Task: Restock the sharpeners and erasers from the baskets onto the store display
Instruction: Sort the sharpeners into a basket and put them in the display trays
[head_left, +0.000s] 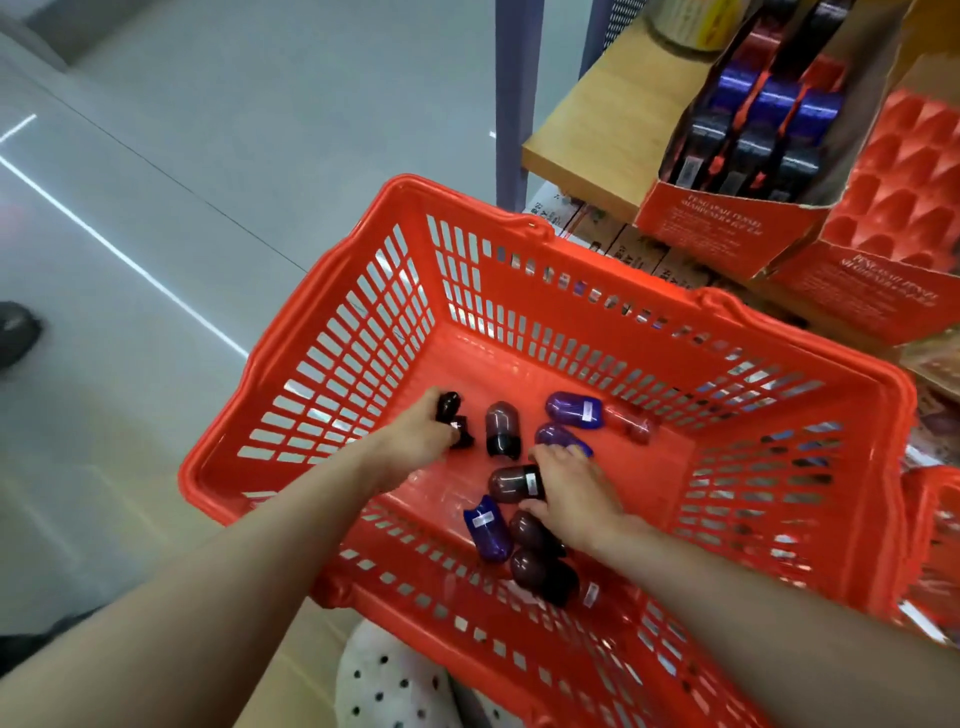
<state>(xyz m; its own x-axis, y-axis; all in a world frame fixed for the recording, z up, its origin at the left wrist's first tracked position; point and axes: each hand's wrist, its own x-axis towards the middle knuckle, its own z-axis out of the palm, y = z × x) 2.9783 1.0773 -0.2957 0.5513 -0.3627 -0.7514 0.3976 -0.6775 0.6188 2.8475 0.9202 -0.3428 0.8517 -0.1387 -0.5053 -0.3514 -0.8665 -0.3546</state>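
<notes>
Inside the orange basket (779, 525), the left hand (415, 434) grips a black sharpener (451, 410) and the right hand (574, 491) clasps a dark red sharpener (511, 484).

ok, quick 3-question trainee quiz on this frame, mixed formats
1. True or false: both hands are inside the orange basket.
2. Multiple choice: the left hand grips
A. a blue sharpener
B. a black sharpener
C. nothing
3. Fill in: the display box that still holds sharpeners stands on the wooden ____.

Key
1. True. The right hand is in the basket too, its fingers around a dark brown sharpener.
2. B, the black sharpener.
3. shelf.
</notes>
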